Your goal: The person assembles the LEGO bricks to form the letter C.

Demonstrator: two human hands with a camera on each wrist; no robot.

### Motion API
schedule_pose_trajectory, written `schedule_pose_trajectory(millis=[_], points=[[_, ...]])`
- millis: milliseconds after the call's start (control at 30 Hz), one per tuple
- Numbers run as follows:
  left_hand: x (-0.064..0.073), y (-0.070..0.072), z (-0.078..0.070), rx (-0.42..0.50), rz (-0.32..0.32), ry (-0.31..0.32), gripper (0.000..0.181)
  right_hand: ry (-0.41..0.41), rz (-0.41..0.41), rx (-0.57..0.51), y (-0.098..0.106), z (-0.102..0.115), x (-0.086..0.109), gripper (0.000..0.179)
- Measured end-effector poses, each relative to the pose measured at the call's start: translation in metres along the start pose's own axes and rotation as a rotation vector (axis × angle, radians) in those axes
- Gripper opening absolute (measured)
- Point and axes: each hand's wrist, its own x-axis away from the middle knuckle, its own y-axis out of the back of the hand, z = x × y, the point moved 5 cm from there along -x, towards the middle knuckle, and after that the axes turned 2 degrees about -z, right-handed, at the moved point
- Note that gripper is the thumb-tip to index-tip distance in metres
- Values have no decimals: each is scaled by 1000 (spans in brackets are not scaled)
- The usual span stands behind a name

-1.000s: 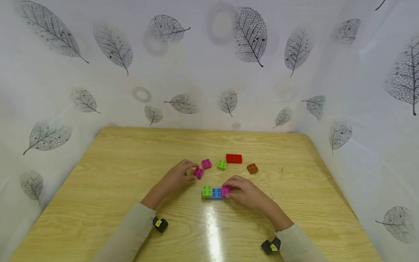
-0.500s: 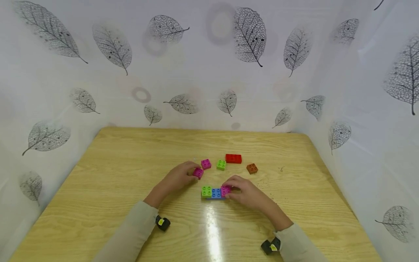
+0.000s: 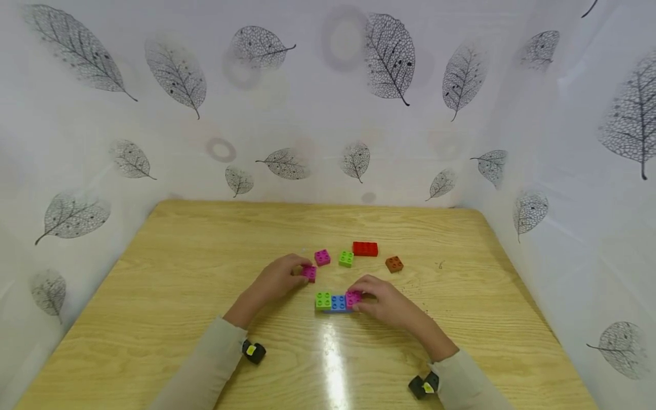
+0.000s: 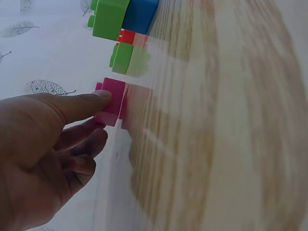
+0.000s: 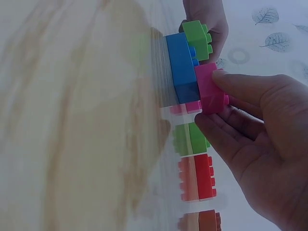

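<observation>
My left hand (image 3: 279, 277) pinches a small pink building block (image 4: 113, 101) between thumb and fingers, low over the table. To its right lies a blue block (image 3: 338, 302) with a green block (image 3: 323, 300) on its left end and a second pink block (image 5: 208, 89) on its right end. My right hand (image 3: 381, 299) grips that second pink block, thumb on one side and fingers on the other. Bare blue studs show between the green and pink blocks.
Behind the hands lie another pink block (image 3: 322, 257), a small green block (image 3: 346, 259), a long red block (image 3: 365, 249) and an orange-brown block (image 3: 394, 263). A leaf-patterned curtain (image 3: 307, 114) borders the wooden table (image 3: 215, 228).
The pink block in my left hand has turned slightly and shifted a little towards me, away from the other pink block. My right hand and the blue stack stay put.
</observation>
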Motion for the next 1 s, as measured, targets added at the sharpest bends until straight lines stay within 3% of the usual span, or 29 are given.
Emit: schedule_pose_trajectory(millis=[433, 800, 1000], points=[[11, 7, -2, 55, 9, -14, 36, 2, 3, -3, -1, 0, 1, 28], [26, 12, -24, 104, 5, -75, 37, -1, 2, -4, 0, 1, 0, 28], [36, 8, -34, 97, 28, -103, 39, 19, -1, -5, -1, 1, -1, 28]])
